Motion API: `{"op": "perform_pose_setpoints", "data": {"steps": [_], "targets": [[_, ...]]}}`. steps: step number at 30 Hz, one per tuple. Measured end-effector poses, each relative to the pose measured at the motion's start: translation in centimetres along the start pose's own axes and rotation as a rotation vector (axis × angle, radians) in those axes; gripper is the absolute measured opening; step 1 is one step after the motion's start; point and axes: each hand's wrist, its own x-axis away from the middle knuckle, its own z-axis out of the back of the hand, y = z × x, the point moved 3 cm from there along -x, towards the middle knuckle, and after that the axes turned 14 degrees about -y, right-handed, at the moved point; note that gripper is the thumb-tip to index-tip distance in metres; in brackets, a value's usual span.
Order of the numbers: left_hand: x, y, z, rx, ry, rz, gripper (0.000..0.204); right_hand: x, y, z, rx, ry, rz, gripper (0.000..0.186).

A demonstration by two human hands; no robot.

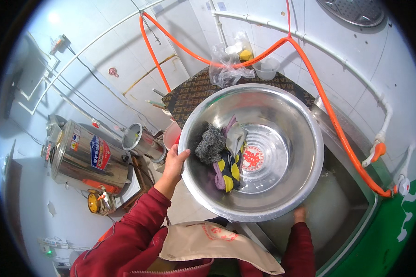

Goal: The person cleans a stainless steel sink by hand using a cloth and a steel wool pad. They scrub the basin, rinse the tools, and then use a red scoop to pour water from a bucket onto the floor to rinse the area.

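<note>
My left hand [173, 164] grips the rim of a large steel basin [282, 194], held over the left part of a steel sink [337, 226]. Inside the basin lie a grey wiry scrubber [209, 143], a yellow-and-black cloth [226, 171] and crumpled purple and grey cloths [235, 136]. My right hand [299, 214] is below the basin's lower right edge, over or in the sink, with its fingers hidden behind the basin.
A dark patterned board [189, 92] behind the basin holds a plastic bag [224, 69] and containers [266, 68]. A large steel tank [88, 159] and steel cylinder [143, 143] stand left. An orange hose [330, 120] runs along the wall to the right, above a green surface [397, 231].
</note>
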Motion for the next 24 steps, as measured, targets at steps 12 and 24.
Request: {"op": "perform_pose_setpoints", "data": {"steps": [12,24], "targets": [[-0.2,-0.3,0.2,0.041,-0.029,-0.02,0.032,6.3,-12.1,9.0,-0.25,0.063,-0.176,0.045],[-0.4,-0.8,0.5,0.048,-0.04,-0.006,0.032,6.9,-11.9,8.1,-0.092,-0.219,-0.323,0.052]]}}
